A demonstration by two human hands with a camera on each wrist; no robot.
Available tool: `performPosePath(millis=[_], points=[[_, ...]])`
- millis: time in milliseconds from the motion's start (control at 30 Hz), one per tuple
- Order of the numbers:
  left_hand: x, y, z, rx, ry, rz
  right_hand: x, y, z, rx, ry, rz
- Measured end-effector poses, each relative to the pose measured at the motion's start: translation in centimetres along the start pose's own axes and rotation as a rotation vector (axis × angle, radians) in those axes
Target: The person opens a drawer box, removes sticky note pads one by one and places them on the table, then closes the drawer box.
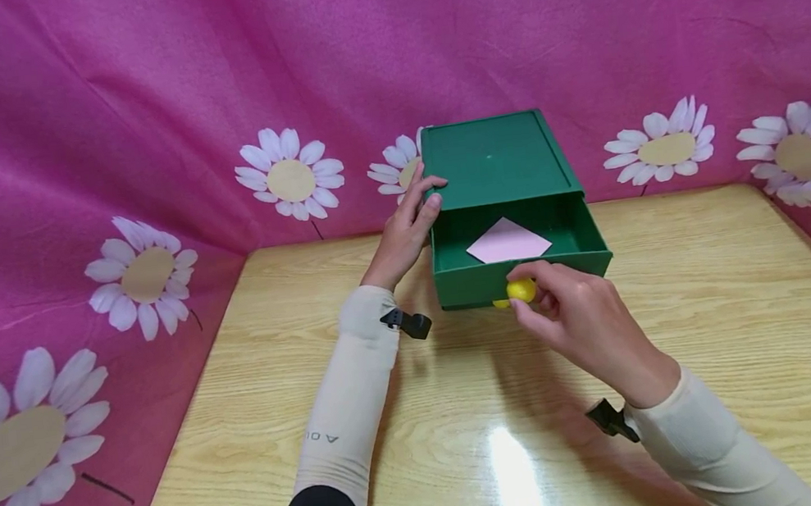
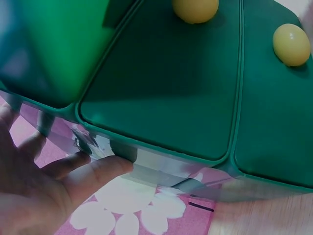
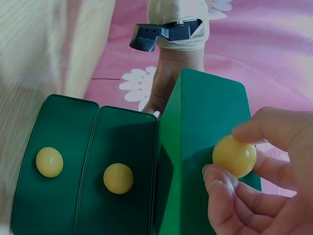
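A green drawer cabinet [image 1: 496, 163] stands at the back of the table, its top drawer [image 1: 464, 286] pulled partway out. Inside that drawer lies a pink paper square [image 1: 508, 242], turned cornerwise. My right hand [image 1: 581, 313] pinches the drawer's round yellow knob [image 3: 234, 155] between thumb and fingers. With fingers extended, my left hand [image 1: 403, 232] rests against the cabinet's left side, fingertips by the top edge. In the left wrist view the thumb [image 2: 100, 176] lies along the shiny side wall. Part of the drawer's inside is out of sight under the cabinet top.
Two lower drawers show yellow knobs, the middle knob [image 3: 118, 178] and the bottom knob [image 3: 49, 162], and both drawers look closed. A pink cloth [image 1: 501, 37] with white flowers hangs behind and beside the wooden table [image 1: 294, 322]. Black straps [image 1: 407, 323] circle both wrists.
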State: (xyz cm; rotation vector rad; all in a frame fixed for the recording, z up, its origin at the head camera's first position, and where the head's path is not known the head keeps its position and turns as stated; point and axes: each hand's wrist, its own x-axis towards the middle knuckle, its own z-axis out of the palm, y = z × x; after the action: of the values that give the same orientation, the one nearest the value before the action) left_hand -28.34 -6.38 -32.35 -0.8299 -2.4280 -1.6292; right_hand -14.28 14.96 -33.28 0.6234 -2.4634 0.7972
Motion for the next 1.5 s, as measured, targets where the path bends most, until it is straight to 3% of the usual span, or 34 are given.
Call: performPosePath(millis=[300, 633, 867, 933, 1033, 1500], points=[[1.0, -2.4, 1.0, 0.025, 0.018, 0.028, -0.3, 0.4, -0.7, 0.005, 0.001, 0.011], [-0.4, 0.6, 1.0, 0.019, 0.034, 0.015, -0.7, 0.1, -0.7, -0.002, -0.028, 0.044], [0.6, -1.4, 1.3, -0.044, 0.043, 0.071, -0.9, -0.2, -1.0, -0.017, -0.044, 0.043], [0.7, -1.4, 1.3, -0.064, 0.050, 0.086, -1.0, -0.3, -1.1, -0.015, -0.052, 0.043], [0.2, -0.2, 1.3, -0.102, 0.062, 0.110, -1.1, -0.4, -1.1, -0.012, -0.066, 0.059], [0.3, -0.4, 2.0, -0.112, 0.110, 0.144, -1.7, -0.5, -1.4, -0.004, -0.059, 0.037]])
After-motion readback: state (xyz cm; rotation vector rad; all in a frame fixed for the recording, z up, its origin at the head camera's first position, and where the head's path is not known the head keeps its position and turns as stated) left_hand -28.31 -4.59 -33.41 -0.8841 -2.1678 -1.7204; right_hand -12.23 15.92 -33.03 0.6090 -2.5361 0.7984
